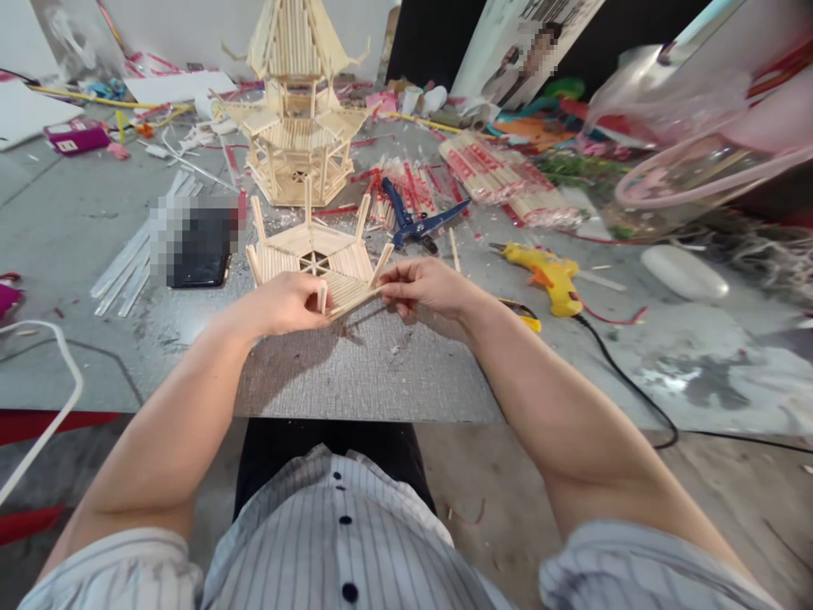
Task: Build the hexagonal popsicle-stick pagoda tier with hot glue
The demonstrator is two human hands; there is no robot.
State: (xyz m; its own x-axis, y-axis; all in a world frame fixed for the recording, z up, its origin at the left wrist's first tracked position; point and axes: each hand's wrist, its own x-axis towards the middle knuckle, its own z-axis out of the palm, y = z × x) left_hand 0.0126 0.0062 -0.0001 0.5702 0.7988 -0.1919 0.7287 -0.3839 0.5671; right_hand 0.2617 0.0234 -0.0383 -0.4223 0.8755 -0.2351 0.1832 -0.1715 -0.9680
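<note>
A hexagonal platform of thin wooden sticks, with short upright posts at its corners and a spoked opening in the middle, is held just above the table's front part. My left hand is closed on its near left corner, beside a short post. My right hand pinches its right corner with thumb and fingertips. Behind it stands a tiered pagoda model built of the same sticks. Blue cutting pliers lie open to the right of the platform.
A yellow glue gun with a black cord lies right, near a white rounded object. Left are a dark phone and clear glue sticks. Packs of sticks and scraps cover the back of the grey table.
</note>
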